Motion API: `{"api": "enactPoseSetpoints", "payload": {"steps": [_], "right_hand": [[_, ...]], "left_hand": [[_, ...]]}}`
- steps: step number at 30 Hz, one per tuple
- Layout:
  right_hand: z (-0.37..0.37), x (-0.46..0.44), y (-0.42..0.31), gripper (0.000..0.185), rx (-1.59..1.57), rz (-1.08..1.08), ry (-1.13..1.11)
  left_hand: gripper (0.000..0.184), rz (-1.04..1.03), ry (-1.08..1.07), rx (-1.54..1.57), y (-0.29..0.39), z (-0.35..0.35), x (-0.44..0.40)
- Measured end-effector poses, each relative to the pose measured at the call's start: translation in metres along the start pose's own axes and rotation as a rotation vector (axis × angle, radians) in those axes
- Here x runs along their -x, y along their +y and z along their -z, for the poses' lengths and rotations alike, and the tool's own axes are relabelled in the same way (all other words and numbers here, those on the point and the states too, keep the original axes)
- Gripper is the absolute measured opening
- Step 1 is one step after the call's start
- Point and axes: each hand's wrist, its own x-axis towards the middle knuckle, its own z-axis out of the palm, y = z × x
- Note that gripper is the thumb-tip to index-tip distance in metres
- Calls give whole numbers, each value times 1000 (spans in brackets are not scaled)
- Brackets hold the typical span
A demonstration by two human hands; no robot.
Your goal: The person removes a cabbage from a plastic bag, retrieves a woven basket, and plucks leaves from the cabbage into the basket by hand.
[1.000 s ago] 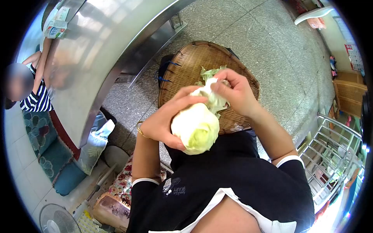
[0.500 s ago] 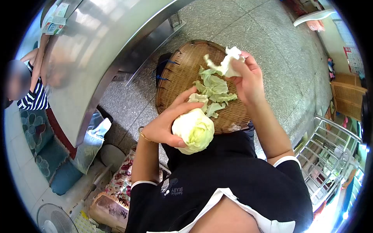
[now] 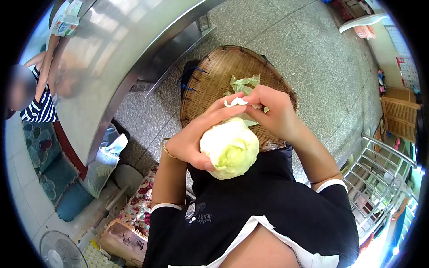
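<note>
A pale green cabbage (image 3: 231, 149) rests in my left hand (image 3: 192, 134), whose fingers and thumb curve around its left side. Above the cabbage, my right hand (image 3: 276, 111) is closed, its fingertips meeting those of my left hand. A white piece of cabbage leaf (image 3: 236, 102) shows between the two hands, pinched by the right fingers. Beneath them lies a round woven bamboo tray (image 3: 208, 85). Torn cabbage leaves (image 3: 246, 82) lie on the tray, partly hidden behind my hands.
A metal-edged table (image 3: 103, 58) stands on the left, with a person in a striped top (image 3: 41, 106) behind it. An electric fan (image 3: 60, 252) and a flowered cushion (image 3: 144, 201) are at lower left. On the right stands a metal rack (image 3: 373, 178).
My right hand has come down and left with the leaf piece, meeting the left fingertips over the cabbage. The cabbage has shifted slightly right.
</note>
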Motion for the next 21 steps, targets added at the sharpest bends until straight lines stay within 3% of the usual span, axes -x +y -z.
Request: {"api": "enactPoseSetpoints", "payload": {"steps": [1, 2, 4, 5, 6, 8, 10, 12, 14, 16, 19, 21], "right_hand": [[-1, 1, 2, 12, 63, 167, 35], [-2, 2, 2, 12, 64, 164, 38], [-6, 1, 3, 16, 133, 424, 160], [-6, 0, 3, 16, 128, 426, 161], [-7, -1, 3, 16, 115, 501, 185], [-5, -4, 2, 17, 100, 577, 210], [0, -8, -5, 35, 145, 737, 164], [2, -8, -2, 35, 116, 697, 140], [9, -1, 0, 35, 86, 662, 97], [16, 16, -3, 33, 29, 548, -66], [15, 30, -1, 30, 69, 394, -145], [12, 26, 9, 36, 150, 320, -219]], "left_hand": [[112, 12, -11, 43, -1, 1, 0], [112, 13, -14, 45, -3, -1, 0], [94, -11, 41, 209, -4, -8, 2], [88, -19, 61, 261, -4, -12, 2], [72, 232, 265, 421, -4, -20, 0], [40, 227, 430, 1108, -9, -33, 3], [47, 215, 549, 1083, 3, -40, -5], [49, 211, 557, 1060, -3, -37, -2], [56, -11, 503, 1037, -19, -35, 5], [55, 17, 450, 1221, -23, -18, 1], [44, 170, 576, 1251, -23, 8, 9], [48, 139, 430, 1273, -20, 11, 14]]}}
